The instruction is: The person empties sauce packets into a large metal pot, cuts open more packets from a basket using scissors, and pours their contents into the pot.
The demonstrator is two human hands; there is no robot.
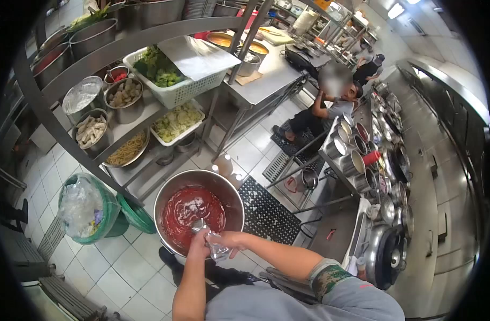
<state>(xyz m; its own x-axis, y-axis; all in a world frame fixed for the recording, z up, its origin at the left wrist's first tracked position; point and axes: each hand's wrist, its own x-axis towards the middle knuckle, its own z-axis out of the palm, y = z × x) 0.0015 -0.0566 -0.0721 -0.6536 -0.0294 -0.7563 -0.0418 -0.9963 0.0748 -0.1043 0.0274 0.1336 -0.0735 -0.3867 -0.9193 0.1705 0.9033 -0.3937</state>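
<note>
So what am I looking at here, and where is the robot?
There is no robot: these are a person's bare hands, in one picture from a camera worn on the head, looking forward and down. Below them is a wide, round steel pot of glossy red sauce. The left hand seems to grip a shiny metal utensil reaching into it; the right hand holds something of clear plastic. Farther left, a white plastic basket holds green vegetables.
</note>
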